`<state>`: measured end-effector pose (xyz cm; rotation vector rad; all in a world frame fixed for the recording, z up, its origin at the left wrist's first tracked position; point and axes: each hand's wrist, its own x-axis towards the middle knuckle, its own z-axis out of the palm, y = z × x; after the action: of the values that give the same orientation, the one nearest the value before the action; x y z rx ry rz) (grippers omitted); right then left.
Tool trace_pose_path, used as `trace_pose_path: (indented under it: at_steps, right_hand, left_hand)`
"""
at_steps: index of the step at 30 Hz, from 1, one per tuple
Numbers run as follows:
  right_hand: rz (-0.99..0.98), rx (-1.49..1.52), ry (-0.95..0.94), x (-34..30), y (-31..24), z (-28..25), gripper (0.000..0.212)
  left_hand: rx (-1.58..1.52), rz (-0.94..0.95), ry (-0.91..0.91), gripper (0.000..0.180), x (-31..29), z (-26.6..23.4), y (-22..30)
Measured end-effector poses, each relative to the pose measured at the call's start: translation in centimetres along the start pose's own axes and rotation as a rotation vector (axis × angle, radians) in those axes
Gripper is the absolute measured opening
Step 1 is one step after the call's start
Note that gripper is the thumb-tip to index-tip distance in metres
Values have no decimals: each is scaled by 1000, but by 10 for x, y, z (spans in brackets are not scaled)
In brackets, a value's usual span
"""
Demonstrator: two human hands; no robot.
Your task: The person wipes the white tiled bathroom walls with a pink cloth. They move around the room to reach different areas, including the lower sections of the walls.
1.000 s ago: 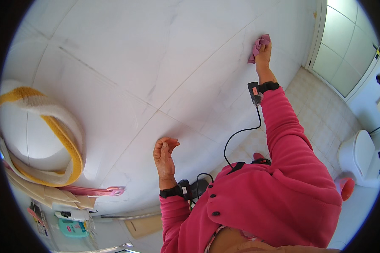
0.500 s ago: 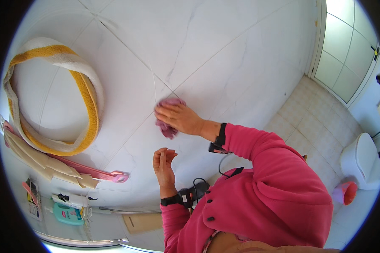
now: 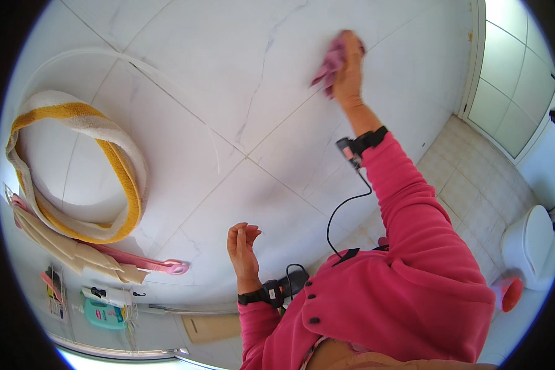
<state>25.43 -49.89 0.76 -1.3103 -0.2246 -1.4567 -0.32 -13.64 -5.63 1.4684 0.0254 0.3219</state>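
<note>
At the left, a white-and-yellow towel (image 3: 123, 166) forms a loop before the tiled wall (image 3: 191, 163). To its right and nearer, the left hand (image 3: 243, 253) is half open, fingers loosely curled, with nothing visible in it. Farther off and to the right, the right hand (image 3: 351, 68) grips a mauve cloth (image 3: 332, 60), bunched against the wall. The cloth's long axis runs from far right to near left, its loose corner pointing left and near. At the right edge stands a white toilet (image 3: 532, 243).

The cloth (image 3: 332, 65) is in the right hand (image 3: 350, 69) before the tiled wall (image 3: 185, 49), right of the towel (image 3: 128, 179); door (image 3: 512, 80) far right, toilet (image 3: 530, 243) below it, bin (image 3: 510, 292) beside the toilet.
</note>
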Motion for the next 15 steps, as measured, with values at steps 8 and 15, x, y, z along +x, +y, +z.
trace_pose_path:
  at_steps: [8, 15]
  right_hand:
    - [-1, -524, 63, 10, 31, -52, 42]
    - [-62, -283, 31, 12, -61, 0, 36]
  left_hand:
    - [-23, 28, -3, 17, -2, -7, 0]
    - [-45, 29, 13, 17, -10, -21, -1]
